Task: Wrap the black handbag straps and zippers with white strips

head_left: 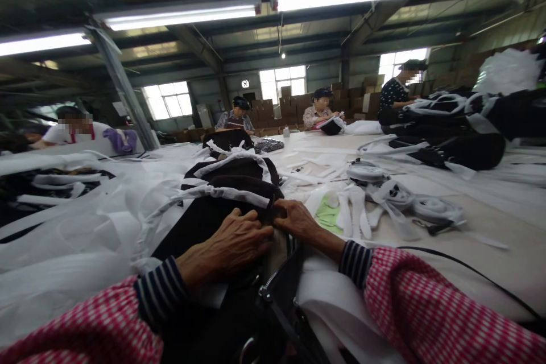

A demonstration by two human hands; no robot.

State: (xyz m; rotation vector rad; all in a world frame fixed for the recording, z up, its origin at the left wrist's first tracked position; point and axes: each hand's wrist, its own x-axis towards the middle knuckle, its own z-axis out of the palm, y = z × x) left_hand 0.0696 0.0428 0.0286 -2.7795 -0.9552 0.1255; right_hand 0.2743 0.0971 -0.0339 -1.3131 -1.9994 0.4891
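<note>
A black bag [187,233] lies in front of me, with an open metal zipper [273,276] at its near side. My left hand [232,242] rests on the bag with its fingers bent and closed on the fabric. Just to its right, my right hand [296,219] pinches the bag's edge between thumb and fingers. What exactly lies under the fingertips is hidden. A strap wrapped in white padding [230,194] curves across the bag beyond my hands. Wide white wrapping [336,301] hangs by the zipper, below my right wrist.
White sheeting [102,239] spreads over the left side. Coiled wrapped straps [392,193], a green piece [328,211] and white strips lie on the table [482,210]. Black bags [460,145] are piled at the right. Several people sit around, one [322,111] across the table.
</note>
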